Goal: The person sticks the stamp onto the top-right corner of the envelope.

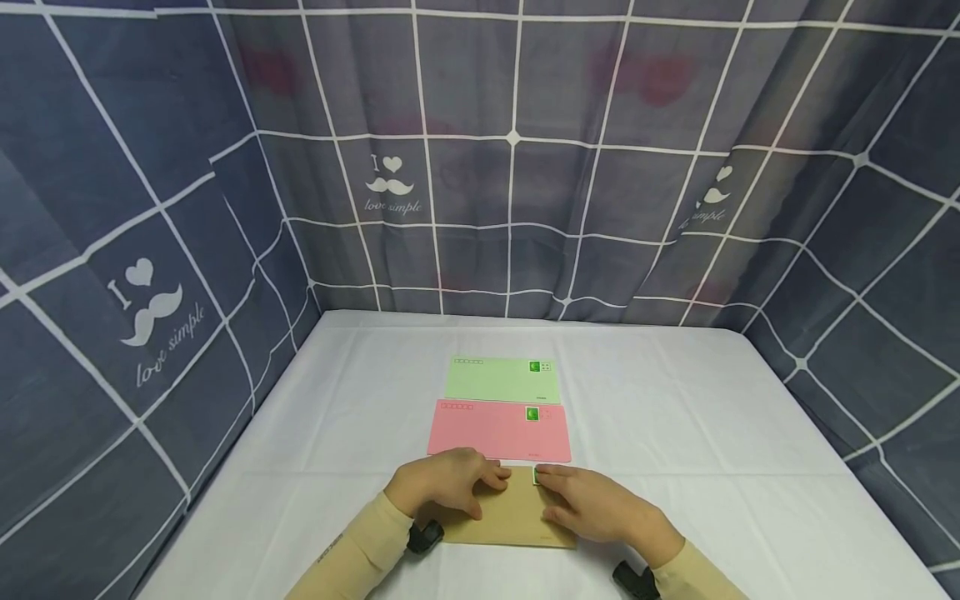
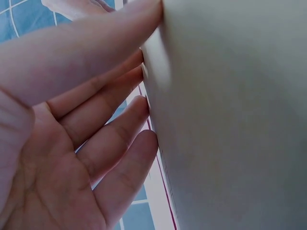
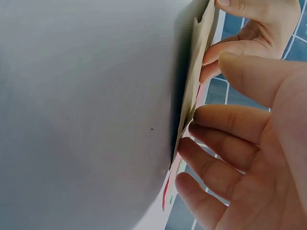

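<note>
A brown paper envelope (image 1: 506, 523) lies flat on the white table near its front. My left hand (image 1: 448, 481) rests on its left part, fingertips and thumb touching the paper. On the right part lies my right hand (image 1: 600, 504), its fingers stretched over the upper right corner and partly covering a green-edged stamp (image 1: 536, 476). The right wrist view shows the envelope (image 3: 195, 67) edge-on, slightly raised from the cloth, with the right hand's fingers (image 3: 211, 163) extended along it. In the left wrist view the envelope (image 2: 230, 115) fills the right side, the fingers nearly straight against it.
Just beyond the brown envelope lies a pink envelope (image 1: 480, 432) with a green stamp. Behind that is a light green envelope (image 1: 491, 381), also stamped. A white cloth (image 1: 675, 400) covers the table, and dark checked curtains (image 1: 465, 183) surround it. Dark wrist cameras (image 1: 425, 537) sit under both wrists.
</note>
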Available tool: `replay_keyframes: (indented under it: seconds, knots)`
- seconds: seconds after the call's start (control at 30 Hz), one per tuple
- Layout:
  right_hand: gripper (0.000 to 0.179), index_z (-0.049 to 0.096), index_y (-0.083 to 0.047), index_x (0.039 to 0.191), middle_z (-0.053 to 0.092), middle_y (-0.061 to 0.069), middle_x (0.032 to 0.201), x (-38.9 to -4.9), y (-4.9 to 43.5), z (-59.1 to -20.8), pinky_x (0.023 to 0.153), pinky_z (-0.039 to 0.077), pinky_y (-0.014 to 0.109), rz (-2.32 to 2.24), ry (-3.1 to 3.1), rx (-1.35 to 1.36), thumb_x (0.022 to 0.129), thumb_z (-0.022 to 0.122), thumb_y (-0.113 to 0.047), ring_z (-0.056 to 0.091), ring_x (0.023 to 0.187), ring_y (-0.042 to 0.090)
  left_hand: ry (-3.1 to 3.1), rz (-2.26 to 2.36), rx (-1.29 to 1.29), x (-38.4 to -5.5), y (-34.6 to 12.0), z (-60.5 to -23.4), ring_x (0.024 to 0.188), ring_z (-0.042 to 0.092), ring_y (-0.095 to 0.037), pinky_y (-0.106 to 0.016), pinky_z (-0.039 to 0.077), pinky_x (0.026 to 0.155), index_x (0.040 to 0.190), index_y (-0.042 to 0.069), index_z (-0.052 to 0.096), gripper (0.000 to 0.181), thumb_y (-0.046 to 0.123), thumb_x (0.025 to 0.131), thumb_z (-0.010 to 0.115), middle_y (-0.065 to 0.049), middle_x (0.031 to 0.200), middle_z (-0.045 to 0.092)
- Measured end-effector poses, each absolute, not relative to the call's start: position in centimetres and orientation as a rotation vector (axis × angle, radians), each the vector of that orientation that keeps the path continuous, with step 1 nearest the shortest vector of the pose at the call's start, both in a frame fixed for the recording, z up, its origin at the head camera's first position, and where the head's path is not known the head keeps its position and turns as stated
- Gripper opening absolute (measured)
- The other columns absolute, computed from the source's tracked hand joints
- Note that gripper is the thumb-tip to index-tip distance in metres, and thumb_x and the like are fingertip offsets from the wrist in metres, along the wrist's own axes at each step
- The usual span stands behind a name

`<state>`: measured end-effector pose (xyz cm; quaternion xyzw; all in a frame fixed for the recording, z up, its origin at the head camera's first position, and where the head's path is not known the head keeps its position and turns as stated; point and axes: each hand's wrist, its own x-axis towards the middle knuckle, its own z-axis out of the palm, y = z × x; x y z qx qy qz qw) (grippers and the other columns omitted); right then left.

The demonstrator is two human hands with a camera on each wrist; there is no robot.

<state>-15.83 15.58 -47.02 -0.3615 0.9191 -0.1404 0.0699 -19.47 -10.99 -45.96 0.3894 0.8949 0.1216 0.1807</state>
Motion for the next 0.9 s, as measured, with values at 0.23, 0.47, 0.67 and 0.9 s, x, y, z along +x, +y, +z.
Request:
replay_keyframes:
  seconds: [0.23,0.47,0.67,0.9]
  knots:
    - [0.053,0.055,0.003,0.14,0.056,0.014,0.146,-15.7,15.6,-47.0,0.109,0.048,0.044,-0.446,2.76,-1.085,0.099,0.063,-0.029,0.056,0.134,0.029,2.535,0.333,1.12,-19.3,-11.0,-46.0,0.138,0.05,-0.006,-0.026,0.043,0.113,0.129,0.022,0.069,0.056,0.019,0.076,0.086,0.015,0.141,0.059]
    - [0.053,0.055,0.001,0.141,0.056,0.013,0.147,-16.2,16.0,-46.3,0.11,0.046,0.046,-0.462,2.778,-1.04,0.099,0.062,-0.032,0.055,0.135,0.028,2.575,0.308,1.147,-19.3,-11.3,-45.8,0.138,0.049,-0.007,-0.031,0.042,0.114,0.129,0.022,0.069,0.052,0.024,0.079,0.084,0.016,0.141,0.059]
    - [0.049,0.059,0.0,0.137,0.057,0.015,0.144,-17.4,16.8,-45.6,0.109,0.046,0.048,-0.47,2.798,-1.079,0.1,0.06,-0.032,0.055,0.134,0.031,2.625,0.349,1.192,-20.0,-11.5,-45.4,0.136,0.053,-0.011,-0.034,0.046,0.112,0.129,0.018,0.069,0.041,0.031,0.091,0.073,0.009,0.141,0.06]
    - [0.052,0.056,0.003,0.139,0.057,0.017,0.144,-19.8,18.0,-45.0,0.112,0.042,0.052,-0.466,2.854,-1.065,0.1,0.06,-0.032,0.05,0.138,0.036,2.73,0.363,1.195,-21.9,-11.6,-44.4,0.137,0.053,-0.017,-0.039,0.047,0.111,0.138,0.015,0.062,0.039,0.031,0.105,0.051,0.0,0.146,0.058]
